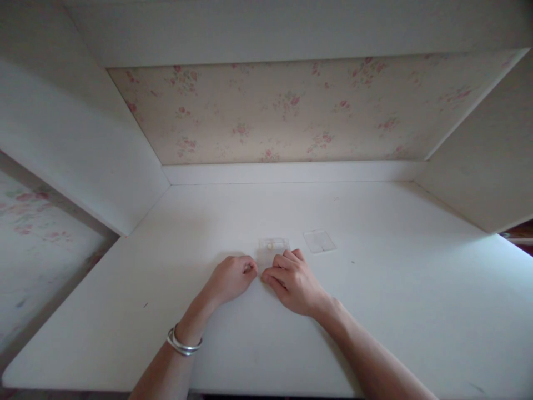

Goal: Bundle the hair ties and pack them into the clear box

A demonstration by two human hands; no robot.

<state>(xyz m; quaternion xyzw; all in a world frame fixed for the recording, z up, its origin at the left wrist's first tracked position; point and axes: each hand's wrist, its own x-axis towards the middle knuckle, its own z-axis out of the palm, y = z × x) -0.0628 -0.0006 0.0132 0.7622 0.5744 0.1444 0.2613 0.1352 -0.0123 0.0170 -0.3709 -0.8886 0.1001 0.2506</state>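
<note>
— What are the hands doing?

— Both rest on the white worktop (375, 222), close to its near edge and about midway along it. The left hand (231, 278) is curled into a loose fist, knuckles up, with thumb and forefinger pinched together at the tip. Whether anything sits in that pinch I cannot tell; it is too small to make out. The right hand (291, 280) lies just beside it, fingers bent and pressed down, the fingertips (266, 273) almost meeting the left hand's.

— And what do they touch?

— A small clear plastic packet (272, 248) lies flat on the worktop directly beyond the knuckles. The right hand's fingers cover its near edge; the left hand's pinch sits at its near left corner. Something tiny and pale yellow shows inside the packet, near its far edge.

— Anything else nearby?

— A second clear square piece (319, 241) lies flat just to the right of the packet, apart from it and from both hands. A silver bangle (183, 343) circles the left wrist.

— Further out?

— White panels stand along the left and right edges of the worktop, and a floral-papered back wall (270, 111) rises above a white ledge at the far edge.
</note>
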